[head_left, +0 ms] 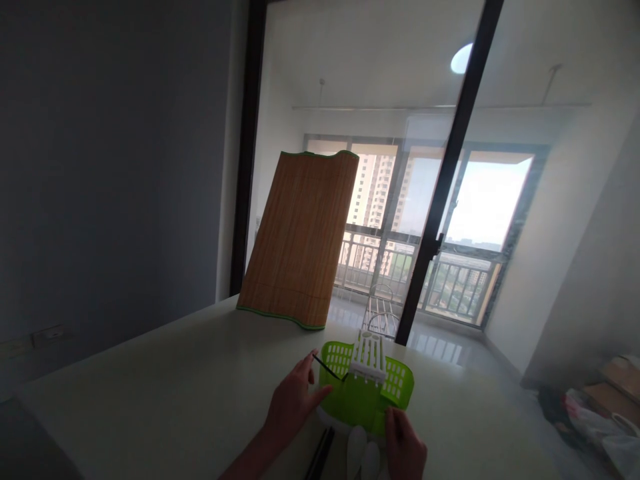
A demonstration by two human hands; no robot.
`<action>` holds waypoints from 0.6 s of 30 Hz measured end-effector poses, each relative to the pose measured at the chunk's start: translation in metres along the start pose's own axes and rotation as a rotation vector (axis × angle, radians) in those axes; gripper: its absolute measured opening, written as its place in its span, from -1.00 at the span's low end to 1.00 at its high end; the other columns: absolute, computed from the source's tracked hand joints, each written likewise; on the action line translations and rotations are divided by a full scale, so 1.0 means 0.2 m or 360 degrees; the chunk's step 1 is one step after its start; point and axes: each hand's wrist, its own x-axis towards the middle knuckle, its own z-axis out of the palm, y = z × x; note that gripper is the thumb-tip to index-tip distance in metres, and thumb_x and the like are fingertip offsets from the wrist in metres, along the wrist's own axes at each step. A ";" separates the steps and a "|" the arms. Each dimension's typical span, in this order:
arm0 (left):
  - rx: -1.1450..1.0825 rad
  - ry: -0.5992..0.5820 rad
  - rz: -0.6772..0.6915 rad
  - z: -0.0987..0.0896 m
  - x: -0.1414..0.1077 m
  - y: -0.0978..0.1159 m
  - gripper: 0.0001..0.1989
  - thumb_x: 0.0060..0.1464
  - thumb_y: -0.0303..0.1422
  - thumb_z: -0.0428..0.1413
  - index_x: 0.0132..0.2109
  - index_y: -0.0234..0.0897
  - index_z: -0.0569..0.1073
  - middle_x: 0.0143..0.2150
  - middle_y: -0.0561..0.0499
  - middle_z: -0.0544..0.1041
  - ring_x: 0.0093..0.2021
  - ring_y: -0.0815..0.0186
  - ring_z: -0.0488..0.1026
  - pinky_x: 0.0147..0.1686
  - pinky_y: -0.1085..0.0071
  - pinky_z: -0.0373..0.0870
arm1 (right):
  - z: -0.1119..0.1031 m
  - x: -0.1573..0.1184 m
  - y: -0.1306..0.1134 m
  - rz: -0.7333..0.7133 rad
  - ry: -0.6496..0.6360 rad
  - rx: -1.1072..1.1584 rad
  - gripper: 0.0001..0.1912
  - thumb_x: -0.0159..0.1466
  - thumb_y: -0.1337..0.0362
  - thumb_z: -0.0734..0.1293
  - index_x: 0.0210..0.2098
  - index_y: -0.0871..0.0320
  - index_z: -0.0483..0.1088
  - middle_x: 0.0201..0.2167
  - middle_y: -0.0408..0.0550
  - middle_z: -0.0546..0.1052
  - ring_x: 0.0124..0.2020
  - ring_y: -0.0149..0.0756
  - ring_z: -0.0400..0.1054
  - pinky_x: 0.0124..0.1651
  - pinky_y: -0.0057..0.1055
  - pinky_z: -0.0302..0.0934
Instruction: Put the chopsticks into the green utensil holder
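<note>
A bright green basket (357,403) with slotted sides and a white base stands on the pale table. A white slotted rack (369,357) sits at its back edge. My left hand (297,397) is at the basket's left side, its fingertips closed on a thin black stick (327,368) that slants down into the basket. At the basket's front right corner, my right hand (404,443) has its fingers pinched together; what they hold, if anything, is hidden. White spoons (356,448) and black chopsticks (321,455) lie in front of the basket.
Behind the basket, a bamboo mat (303,240) with green edging stands upright on the table (165,380). A dark-framed glass door (433,220) rises beyond the table. Bags and boxes (600,413) lie on the floor at the far right.
</note>
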 end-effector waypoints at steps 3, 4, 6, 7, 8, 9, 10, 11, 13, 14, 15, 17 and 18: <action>-0.0131 -0.0039 0.0210 -0.02 0.08 0.11 -0.40 0.03 -0.14 0.15 0.20 -0.24 0.34 -0.20 0.00 0.53 -0.28 0.27 0.45 -0.29 0.43 0.29 | 0.00 -0.01 -0.01 -0.0003 0.0008 0.0011 -0.23 0.15 -0.41 -0.02 -0.32 0.07 0.48 -0.50 -0.03 0.58 -0.44 -0.11 0.45 -0.37 -0.33 0.13; -0.0150 -0.0062 0.0282 -0.01 0.09 0.13 -0.48 0.03 -0.15 0.16 0.13 -0.21 0.41 -0.19 0.01 0.53 -0.29 0.28 0.45 -0.30 0.43 0.28 | 0.00 -0.01 -0.02 0.0005 0.0003 0.0015 -0.22 0.15 -0.42 -0.02 -0.32 0.08 0.48 -0.50 -0.03 0.57 -0.44 -0.11 0.45 -0.37 -0.33 0.13; -0.0176 -0.0087 0.0397 0.01 0.10 0.17 -0.69 0.09 -0.19 0.11 -0.05 -0.19 0.51 -0.20 0.02 0.55 -0.30 0.29 0.45 -0.29 0.43 0.27 | 0.00 -0.01 -0.02 0.0025 0.0016 0.0011 -0.21 0.14 -0.43 -0.03 -0.31 0.07 0.48 -0.51 -0.04 0.57 -0.44 -0.10 0.45 -0.38 -0.33 0.13; -0.0191 -0.0083 0.0435 0.02 0.11 0.17 -0.76 0.12 -0.21 0.08 -0.13 -0.20 0.53 -0.22 0.01 0.56 -0.29 0.29 0.46 -0.28 0.44 0.27 | 0.00 -0.01 -0.02 0.0034 0.0039 0.0011 -0.21 0.13 -0.43 -0.03 -0.31 0.07 0.48 -0.52 -0.05 0.56 -0.45 -0.12 0.45 -0.39 -0.33 0.13; -0.0206 -0.0068 0.0459 0.02 0.11 0.17 -0.78 0.15 -0.24 0.04 -0.20 -0.22 0.53 -0.24 0.01 0.56 -0.28 0.29 0.47 -0.27 0.44 0.27 | 0.01 -0.01 -0.02 0.0041 0.0068 0.0012 -0.21 0.13 -0.43 -0.03 -0.32 0.07 0.48 -0.54 -0.06 0.55 -0.47 -0.13 0.44 -0.40 -0.34 0.13; -0.0224 -0.0045 0.0477 0.01 0.13 0.17 -0.78 0.17 -0.25 0.02 -0.24 -0.23 0.52 -0.25 0.00 0.56 -0.27 0.29 0.47 -0.26 0.44 0.28 | 0.01 0.00 -0.02 0.0042 0.0098 0.0015 -0.21 0.13 -0.43 -0.02 -0.33 0.07 0.48 -0.56 -0.07 0.54 -0.49 -0.15 0.43 -0.42 -0.34 0.12; -0.0241 -0.0017 0.0484 0.00 0.15 0.16 -0.77 0.18 -0.26 0.00 -0.27 -0.25 0.51 -0.27 0.00 0.56 -0.27 0.29 0.47 -0.26 0.45 0.28 | 0.02 0.00 -0.01 0.0035 0.0121 0.0019 -0.22 0.12 -0.43 -0.02 -0.35 0.07 0.48 -0.57 -0.07 0.54 -0.51 -0.16 0.42 -0.43 -0.35 0.12; -0.0254 0.0008 0.0483 -0.02 0.18 0.16 -0.75 0.19 -0.25 -0.02 -0.29 -0.26 0.50 -0.29 -0.01 0.56 -0.28 0.29 0.47 -0.27 0.45 0.28 | 0.02 0.00 -0.01 0.0027 0.0132 0.0021 -0.22 0.13 -0.43 -0.02 -0.36 0.08 0.48 -0.58 -0.07 0.53 -0.52 -0.17 0.41 -0.44 -0.35 0.11; -0.0249 0.0014 0.0462 -0.07 0.27 0.16 -0.71 0.19 -0.22 -0.03 -0.29 -0.29 0.49 -0.34 0.00 0.56 -0.32 0.30 0.46 -0.30 0.45 0.28 | 0.03 0.00 0.00 0.0012 0.0125 0.0028 -0.21 0.13 -0.43 -0.02 -0.36 0.09 0.48 -0.57 -0.06 0.53 -0.51 -0.16 0.42 -0.44 -0.35 0.12; -0.0226 -0.0016 0.0455 -0.09 0.32 0.17 -0.70 0.19 -0.21 -0.03 -0.29 -0.30 0.50 -0.36 0.00 0.56 -0.33 0.30 0.46 -0.31 0.45 0.27 | 0.03 0.00 0.00 0.0012 0.0121 0.0029 -0.20 0.13 -0.43 -0.02 -0.35 0.10 0.48 -0.57 -0.05 0.53 -0.50 -0.15 0.43 -0.43 -0.34 0.12; -0.0195 -0.0059 0.0452 -0.10 0.38 0.19 -0.70 0.17 -0.21 -0.02 -0.29 -0.31 0.51 -0.37 0.00 0.56 -0.34 0.30 0.46 -0.32 0.45 0.27 | 0.03 0.01 0.00 0.0015 0.0119 0.0026 -0.20 0.13 -0.43 -0.03 -0.35 0.10 0.48 -0.57 -0.05 0.53 -0.49 -0.14 0.43 -0.44 -0.34 0.13; -0.0132 -0.0158 0.0457 -0.10 0.51 0.22 -0.73 0.11 -0.23 0.03 -0.31 -0.33 0.53 -0.39 0.00 0.57 -0.34 0.29 0.47 -0.32 0.44 0.27 | 0.03 0.01 0.00 0.0018 0.0126 0.0034 -0.19 0.11 -0.44 -0.02 -0.35 0.10 0.48 -0.57 -0.05 0.53 -0.51 -0.15 0.42 -0.45 -0.34 0.12; -0.0109 -0.0200 0.0463 -0.09 0.56 0.24 -0.74 0.08 -0.24 0.06 -0.32 -0.34 0.54 -0.39 0.00 0.57 -0.34 0.28 0.47 -0.33 0.44 0.27 | 0.04 0.01 0.00 0.0015 0.0133 0.0057 -0.20 0.11 -0.44 0.00 -0.36 0.09 0.48 -0.58 -0.06 0.52 -0.54 -0.17 0.41 -0.46 -0.35 0.12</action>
